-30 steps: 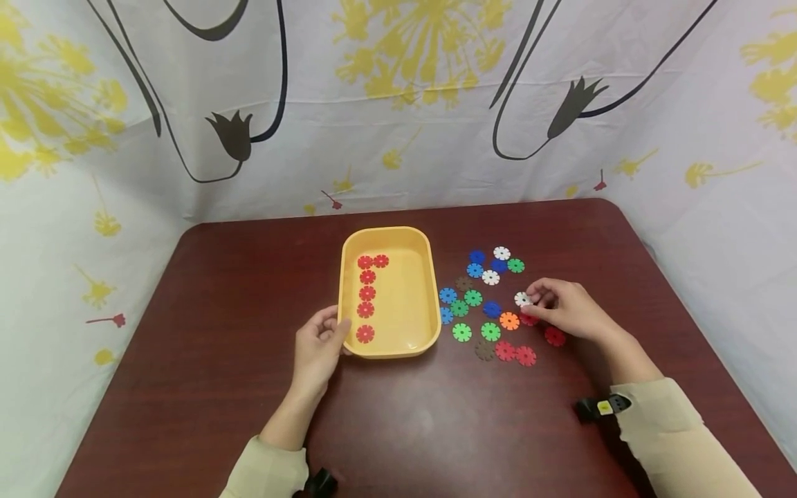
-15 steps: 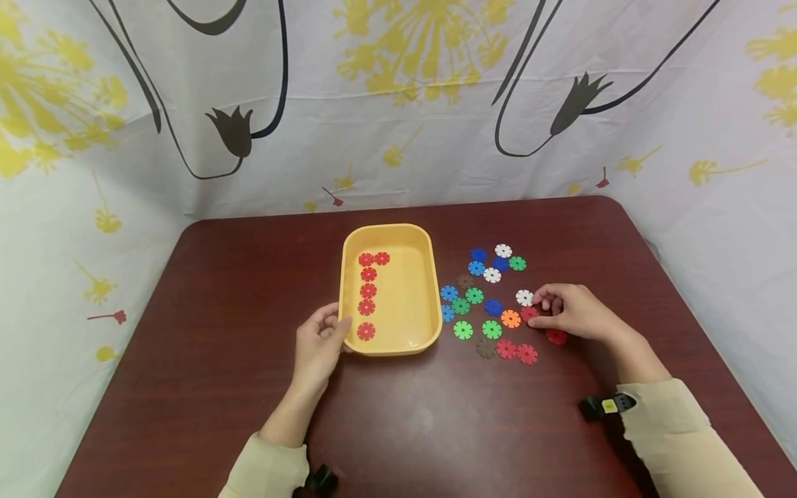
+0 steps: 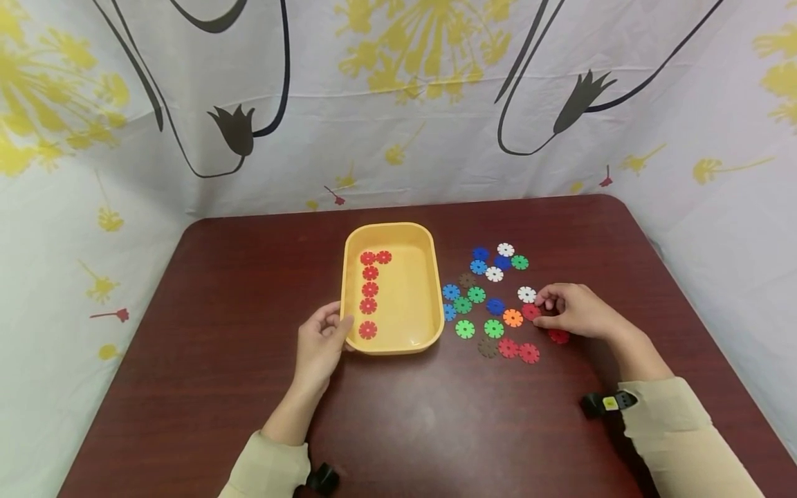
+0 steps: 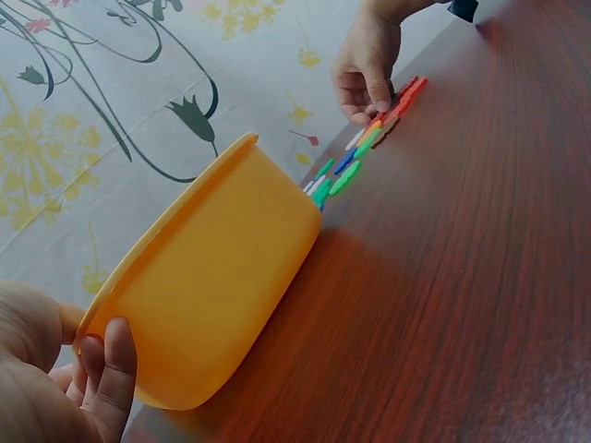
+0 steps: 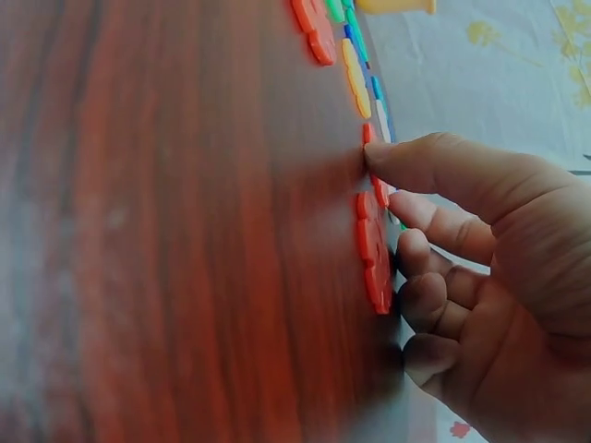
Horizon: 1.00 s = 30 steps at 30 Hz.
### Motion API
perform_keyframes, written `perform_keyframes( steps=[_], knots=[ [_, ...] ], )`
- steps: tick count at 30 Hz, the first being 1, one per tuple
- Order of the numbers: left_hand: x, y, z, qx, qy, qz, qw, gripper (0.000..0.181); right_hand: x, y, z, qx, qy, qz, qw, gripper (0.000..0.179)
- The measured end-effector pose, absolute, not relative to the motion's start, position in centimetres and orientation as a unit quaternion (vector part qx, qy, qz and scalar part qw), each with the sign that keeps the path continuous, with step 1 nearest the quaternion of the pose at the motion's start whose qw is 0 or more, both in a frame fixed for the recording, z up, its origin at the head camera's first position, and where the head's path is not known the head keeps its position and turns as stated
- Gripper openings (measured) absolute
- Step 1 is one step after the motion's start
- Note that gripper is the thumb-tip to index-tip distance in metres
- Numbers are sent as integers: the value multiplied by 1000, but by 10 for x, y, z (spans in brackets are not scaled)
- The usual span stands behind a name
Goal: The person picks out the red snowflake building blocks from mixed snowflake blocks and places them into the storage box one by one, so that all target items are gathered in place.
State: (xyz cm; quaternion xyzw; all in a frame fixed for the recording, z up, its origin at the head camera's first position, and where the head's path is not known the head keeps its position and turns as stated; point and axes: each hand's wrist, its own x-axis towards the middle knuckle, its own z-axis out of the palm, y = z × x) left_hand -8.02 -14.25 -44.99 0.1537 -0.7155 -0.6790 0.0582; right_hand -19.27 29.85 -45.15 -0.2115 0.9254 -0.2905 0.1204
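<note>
Left hand (image 3: pixel 319 349): grips the rectangular yellow plastic tray (image 3: pixel 411 297) at its left edge, near the front-left corner. Right hand (image 3: pixel 574 311): pinches the rim of a round, notched red plastic disc (image 3: pixel 531 312) located toward the right edge of the reddish-brown wood-grain desk (image 3: pixel 249 290).

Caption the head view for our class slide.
Left hand holds a yellow tray of red discs; right hand touches a loose red disc on the table.

L hand (image 3: pixel 320 342) is gripping, thumb opposite fingers; R hand (image 3: pixel 575 311) is pinching w/ thumb & index, other fingers curled. Both forearms (image 3: pixel 295 409) are angling inward.
</note>
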Motion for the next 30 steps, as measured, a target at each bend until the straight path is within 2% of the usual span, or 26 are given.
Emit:
perform_keyframes(
  steps=[23,30],
  knots=[
    [-80,-143,-451,155,-713,-681,59,36,-190,295,-449,-207,923,-294,135,37],
    [-81,-143,-452,151,-710,-685,60,35,-191,301,-450,-203,916,-317,138,44]
  ],
)
